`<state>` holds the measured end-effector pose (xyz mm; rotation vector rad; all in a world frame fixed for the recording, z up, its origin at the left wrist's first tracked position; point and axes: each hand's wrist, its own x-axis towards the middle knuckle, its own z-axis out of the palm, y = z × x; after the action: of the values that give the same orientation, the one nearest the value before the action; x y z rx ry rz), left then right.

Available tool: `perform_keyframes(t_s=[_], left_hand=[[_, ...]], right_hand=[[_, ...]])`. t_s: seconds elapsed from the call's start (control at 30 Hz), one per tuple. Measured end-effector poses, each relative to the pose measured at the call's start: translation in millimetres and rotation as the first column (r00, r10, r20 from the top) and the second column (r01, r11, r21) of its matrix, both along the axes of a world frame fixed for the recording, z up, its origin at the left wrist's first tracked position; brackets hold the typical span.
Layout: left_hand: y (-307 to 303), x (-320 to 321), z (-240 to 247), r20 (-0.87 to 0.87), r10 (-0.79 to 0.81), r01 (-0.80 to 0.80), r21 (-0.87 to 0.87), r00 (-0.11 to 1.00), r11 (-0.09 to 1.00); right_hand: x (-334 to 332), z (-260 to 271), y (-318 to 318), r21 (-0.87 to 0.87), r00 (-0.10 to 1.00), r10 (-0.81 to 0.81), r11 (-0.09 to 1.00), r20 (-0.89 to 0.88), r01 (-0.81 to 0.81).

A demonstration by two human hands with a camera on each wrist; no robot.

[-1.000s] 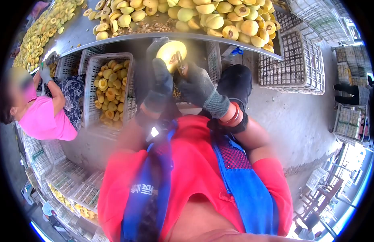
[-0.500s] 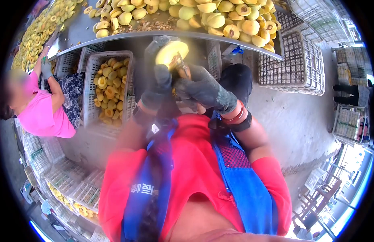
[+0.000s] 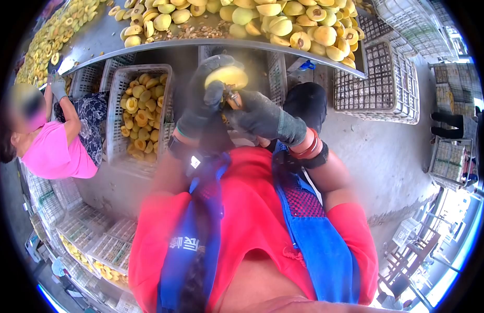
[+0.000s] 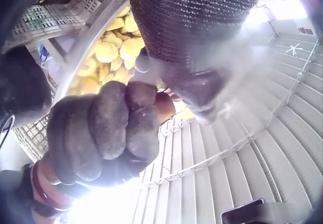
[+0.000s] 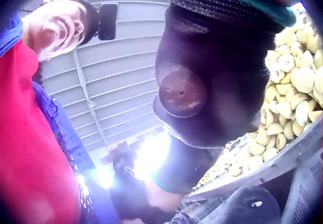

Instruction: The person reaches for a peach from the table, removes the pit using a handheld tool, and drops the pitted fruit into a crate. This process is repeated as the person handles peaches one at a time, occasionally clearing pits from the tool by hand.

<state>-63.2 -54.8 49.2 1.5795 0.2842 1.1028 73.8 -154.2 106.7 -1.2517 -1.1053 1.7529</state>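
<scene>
My gloved left hand (image 3: 204, 99) holds a yellow peach half (image 3: 227, 77) just below the table's front edge, fingers round its far side and thumb at the near side. My gloved right hand (image 3: 270, 116) grips the wooden handle (image 3: 234, 100) of a small pitting tool, whose metal end meets the underside of the peach half. In the left wrist view, the curled fingers of that right hand surround the handle (image 4: 164, 107), close against the left glove (image 4: 186, 37). The round handle end (image 5: 182, 94) sticks out of the right fist in the right wrist view. The blade tip is hidden.
Ahead is a metal table (image 3: 148, 51) heaped with peach halves (image 3: 283, 21) and loose pits. A crate (image 3: 169, 112) of peach halves stands at left, near a person in pink (image 3: 59, 148). Stacked crates (image 3: 375, 86) are at right.
The peach half has tipped, so its cut face now turns down toward the tool. My right hand has shifted and turned. The person at left has moved their hands.
</scene>
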Motion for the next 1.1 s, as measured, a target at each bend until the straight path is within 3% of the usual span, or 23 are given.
perform_keyframes(t_s=[0.1,0.17,0.2,0.23,0.3,0.33,0.43,0.53,0.6,0.63,0.67,0.7,0.73,0.77,0.8,0.83,0.87,0.9,1.0,1.1], left_hand=[[0.2,-5.9,-6.1,0.001,-0.058,0.058,-0.038,0.998,0.998],[2.4,-6.0,-17.3,0.030,-0.086,0.085,0.022,0.996,0.996],[2.6,-11.4,-12.7,-0.123,-0.094,0.104,0.078,0.988,0.991],[2.7,-13.4,-8.0,-0.141,-0.125,0.139,0.093,0.982,0.986],[2.9,-13.2,-2.9,-0.175,-0.191,0.212,0.113,0.966,0.971],[6.6,-13.2,-3.1,-0.172,-0.232,0.254,0.117,0.957,0.960],[-0.5,-12.5,-5.8,-0.121,-0.199,0.185,-0.117,0.972,0.976],[-5.2,-8.5,7.8,-0.224,0.076,-0.106,-0.129,0.972,0.986],[-0.2,-14.0,-5.7,-0.283,0.205,-0.320,-0.461,0.937,0.828],[3.9,-20.0,-4.7,-0.302,0.332,-0.421,-0.307,0.894,0.853],[14.0,-35.2,-2.5,-0.304,0.571,-0.542,0.180,0.763,0.821],[27.7,-52.4,-5.6,-0.235,0.770,-0.613,0.488,0.594,0.622],[44.0,-66.3,2.4,-0.155,0.882,-0.661,0.607,0.445,0.440],[49.8,-76.1,10.9,-0.225,0.751,-0.780,-0.086,0.621,0.620],[82.7,-114.1,-23.9,-0.379,0.872,-0.863,0.273,0.309,0.424],[101.2,-138.5,-37.9,-0.360,0.908,-0.813,0.450,0.214,0.370],[114.7,-158.2,-47.7,-0.324,0.938,-0.731,0.611,0.121,0.305],[126.0,-163.7,-49.5,-0.269,0.963,-0.620,0.750,0.034,0.231],[171.8,-145.2,-52.5,-0.301,0.906,-0.535,0.733,0.299,0.420],[220.0,-106.3,-64.9,-0.517,0.814,-0.455,0.678,0.264,0.578]], right_hand=[[0.2,-4.3,1.0,0.017,0.987,0.067,0.997,0.148,-0.070],[3.7,-19.0,-3.7,-0.045,0.980,0.093,0.994,-0.174,-0.102],[5.8,-24.2,-5.9,-0.074,0.940,0.095,0.989,-0.329,-0.126],[7.5,-24.6,-6.6,-0.150,0.896,0.098,0.972,-0.433,-0.178],[10.0,-24.5,-8.7,-0.285,0.782,0.062,0.911,-0.620,-0.299],[7.0,-26.8,-8.7,-0.283,0.812,0.042,0.925,-0.583,-0.252],[-2.9,-33.5,-4.7,-0.227,0.861,0.001,0.964,-0.509,-0.136],[-6.6,-32.0,1.0,-0.151,0.895,-0.006,0.986,-0.447,-0.069],[-11.8,-29.1,2.3,-0.141,0.954,0.002,0.989,-0.299,-0.047],[-13.1,-24.0,2.9,-0.138,0.978,0.007,0.990,-0.206,-0.037],[-14.2,-16.2,2.9,-0.136,0.994,0.012,0.990,-0.112,-0.027],[-14.9,-11.5,2.2,-0.132,1.000,0.016,0.991,-0.017,-0.018],[-14.0,-14.8,0.9,-0.143,0.999,-0.046,0.989,-0.016,0.044],[-10.3,-21.7,2.4,-0.186,0.990,-0.118,0.977,-0.081,0.101],[-6.4,-31.4,3.2,-0.232,0.970,-0.195,0.960,-0.143,0.158],[-4.4,-42.3,3.9,-0.284,0.941,-0.272,0.935,-0.200,0.210],[-6.8,-54.5,5.9,-0.301,0.942,-0.310,0.917,-0.129,0.261],[-7.4,-61.7,8.2,-0.267,0.960,-0.263,0.936,-0.097,0.229],[-12.2,-64.8,13.8,-0.214,0.985,-0.173,0.963,-0.027,0.163],[-19.7,-52.4,21.1,-0.254,0.980,-0.195,0.951,-0.039,0.179]])
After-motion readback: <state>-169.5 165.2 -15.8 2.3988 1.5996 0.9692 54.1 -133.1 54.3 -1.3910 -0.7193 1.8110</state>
